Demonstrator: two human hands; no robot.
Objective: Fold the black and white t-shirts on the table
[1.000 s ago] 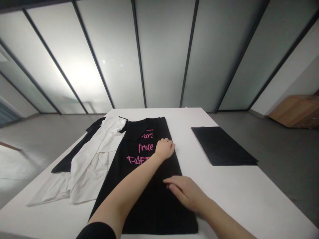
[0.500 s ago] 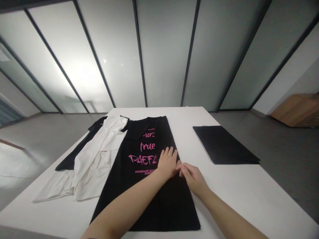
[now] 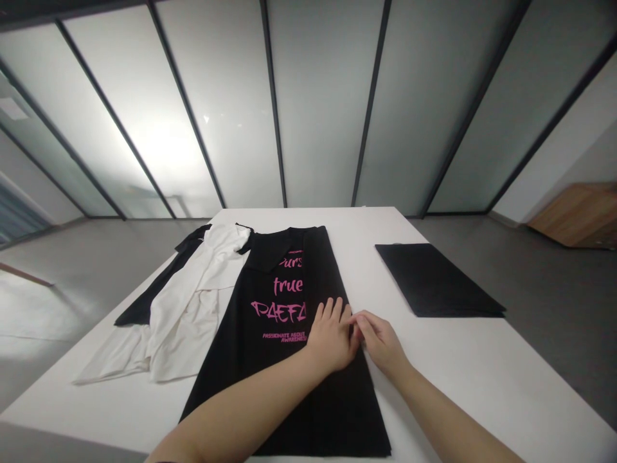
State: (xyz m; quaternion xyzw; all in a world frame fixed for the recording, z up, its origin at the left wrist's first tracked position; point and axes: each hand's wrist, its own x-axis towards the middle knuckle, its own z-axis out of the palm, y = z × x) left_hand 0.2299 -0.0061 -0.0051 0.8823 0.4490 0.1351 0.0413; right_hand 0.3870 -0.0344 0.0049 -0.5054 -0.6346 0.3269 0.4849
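A black T-shirt (image 3: 289,399) with pink lettering lies lengthwise before me, its right side folded inward over part of the print. My left hand (image 3: 333,335) rests open and flat on that folded strip, fingers pointing away from me. Just beside it, at the shirt's right edge, my right hand (image 3: 384,342) is closed, thumb and fingers pressed together against the left hand's thumb side. What the right fingers pinch, if anything, is hidden. My left forearm crosses over the lower part of the shirt.
The clothes lie on a white table (image 3: 448,379). White garments (image 3: 193,321) are loosely spread on the left, partly over a black one (image 3: 149,292). A neatly folded black stack (image 3: 434,280) lies on the right. Frosted glass panels (image 3: 318,103) stand behind the table.
Both hands have slid a little toward me and to the right along the shirt's edge. More of the lowest pink line of print shows. The view has shifted slightly.
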